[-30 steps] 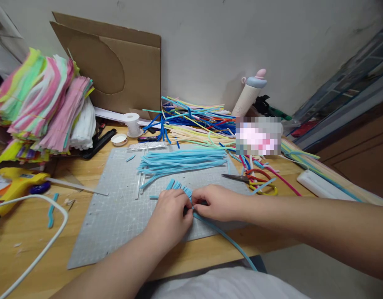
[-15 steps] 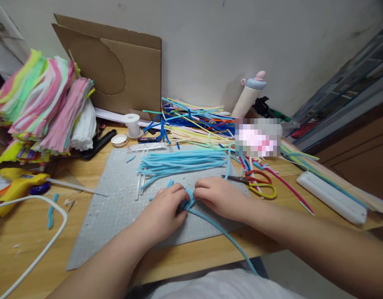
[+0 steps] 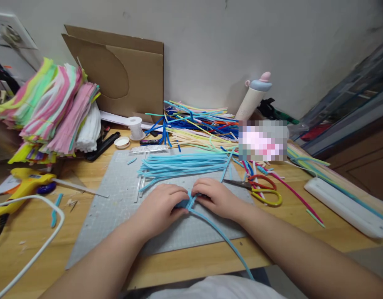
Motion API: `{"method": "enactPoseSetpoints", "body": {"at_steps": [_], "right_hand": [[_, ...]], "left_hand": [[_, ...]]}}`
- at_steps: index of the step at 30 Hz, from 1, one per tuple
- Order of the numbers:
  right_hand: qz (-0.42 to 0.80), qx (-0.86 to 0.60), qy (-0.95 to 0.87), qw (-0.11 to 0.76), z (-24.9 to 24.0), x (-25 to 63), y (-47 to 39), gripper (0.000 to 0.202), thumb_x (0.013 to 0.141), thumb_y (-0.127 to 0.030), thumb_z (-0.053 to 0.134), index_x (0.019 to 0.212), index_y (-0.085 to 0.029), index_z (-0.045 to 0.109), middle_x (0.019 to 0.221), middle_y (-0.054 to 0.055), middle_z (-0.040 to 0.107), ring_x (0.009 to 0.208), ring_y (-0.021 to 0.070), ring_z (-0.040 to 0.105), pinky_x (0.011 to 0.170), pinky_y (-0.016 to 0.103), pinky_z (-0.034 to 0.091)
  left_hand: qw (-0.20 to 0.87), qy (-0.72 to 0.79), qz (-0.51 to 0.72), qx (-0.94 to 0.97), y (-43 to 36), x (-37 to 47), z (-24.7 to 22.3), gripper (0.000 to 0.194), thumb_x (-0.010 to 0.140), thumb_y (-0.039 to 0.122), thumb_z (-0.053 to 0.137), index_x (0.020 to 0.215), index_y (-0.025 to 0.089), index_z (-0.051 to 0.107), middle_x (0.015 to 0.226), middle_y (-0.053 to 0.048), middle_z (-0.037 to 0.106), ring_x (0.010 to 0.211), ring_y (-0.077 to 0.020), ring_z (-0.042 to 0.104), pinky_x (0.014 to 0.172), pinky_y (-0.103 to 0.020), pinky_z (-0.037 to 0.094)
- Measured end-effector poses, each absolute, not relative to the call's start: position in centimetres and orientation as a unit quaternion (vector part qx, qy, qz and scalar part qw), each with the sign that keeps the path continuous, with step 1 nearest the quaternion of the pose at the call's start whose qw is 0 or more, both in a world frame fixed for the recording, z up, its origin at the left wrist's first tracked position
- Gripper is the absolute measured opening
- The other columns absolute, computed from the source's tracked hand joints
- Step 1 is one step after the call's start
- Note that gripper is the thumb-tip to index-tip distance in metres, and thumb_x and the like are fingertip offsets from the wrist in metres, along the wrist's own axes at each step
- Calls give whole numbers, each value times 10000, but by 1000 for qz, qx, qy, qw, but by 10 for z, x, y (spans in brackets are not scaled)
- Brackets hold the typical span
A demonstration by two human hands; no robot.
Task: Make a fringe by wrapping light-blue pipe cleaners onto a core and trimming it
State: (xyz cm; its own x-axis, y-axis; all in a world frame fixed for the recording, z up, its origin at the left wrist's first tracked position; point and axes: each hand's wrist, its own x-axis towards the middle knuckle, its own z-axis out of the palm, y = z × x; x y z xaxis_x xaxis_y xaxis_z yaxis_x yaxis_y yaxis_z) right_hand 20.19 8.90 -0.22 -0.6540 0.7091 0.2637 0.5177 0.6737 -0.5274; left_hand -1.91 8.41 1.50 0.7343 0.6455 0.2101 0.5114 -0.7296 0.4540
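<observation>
The left hand pinches the small blue piece with its thumb and fingers. The right hand has bent fingers and seems to pinch the other side, but its tips are partly hidden. The piece is between the two hands, over the grey mat.

To do this well, the left hand should hold firm and the right hand should press gently, so the blue bits stay snug and the fuzz does not get squashed. The long blue stem bends past the front edge of the wooden counter; it is best kept loose, with no kinks.

The pile of blue stems looks soft and fuzzy, like long noodles. The mat is flat with thin lines. The scissors have dark, pointy blades and round red and yellow loops.
</observation>
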Motion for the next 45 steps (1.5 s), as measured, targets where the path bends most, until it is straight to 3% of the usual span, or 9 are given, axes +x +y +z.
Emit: {"method": "enactPoseSetpoints", "body": {"at_steps": [5,8,13,15,18,24,28,33,45], "right_hand": [[273,-308,-862,296,-3,205,96,177,884,-226,513,1030,-190,607,943,71,631,888,171,562,785,292,433],[313,-294,-841,328,10,203,96,204,892,-268,503,1015,-184,642,929,65,648,876,159,574,782,276,435],[484,-384,-732,288,44,190,93,221,857,-287,510,937,-158,670,674,-6,595,558,91,516,534,207,411],[554,-383,-692,260,54,183,95,216,831,-281,518,904,-140,665,649,-10,584,516,78,516,498,196,404],[605,-400,-623,292,57,173,98,204,806,-283,514,843,-126,639,632,1,595,521,91,568,482,193,427],[619,-390,-568,376,40,163,100,311,735,-398,628,876,-122,603,677,13,617,469,102,558,360,190,410],[621,-409,-524,416,34,164,95,336,717,-419,651,873,-123,631,732,24,618,529,107,549,366,195,413],[628,-436,-496,412,30,162,86,328,702,-434,660,840,-138,632,744,29,619,566,112,535,396,198,412],[582,-438,-550,408,27,162,77,198,750,-377,608,762,-185,560,658,-17,535,539,99,460,431,201,372]], "left_hand": [[117,314,249,909,84,-18,20,197,886,299,513,988,212,657,967,-47,714,905,-195,626,808,-340,437],[136,364,295,873,84,-14,34,195,872,312,525,934,220,685,896,-34,729,829,-188,640,752,-312,451],[343,491,302,742,90,-10,69,267,799,416,572,790,188,710,742,-14,717,665,-166,628,601,-247,447],[436,512,280,685,93,-11,78,317,764,462,591,750,164,700,673,-12,693,592,-151,600,538,-232,419],[514,515,271,631,96,-14,79,352,718,491,624,740,144,675,647,-15,669,544,-135,570,499,-221,393],[485,506,332,631,101,-11,66,321,727,464,625,704,145,605,626,5,604,562,-120,530,511,-214,385],[520,474,333,628,102,-14,58,308,748,444,613,817,145,632,758,-22,655,690,-148,583,642,-250,446],[506,485,267,662,97,-20,53,236,749,385,619,778,154,659,731,-15,664,666,-157,583,614,-252,444],[424,499,287,699,88,-17,53,216,771,386,594,782,185,670,730,-10,675,691,-174,598,614,-259,447]]}}
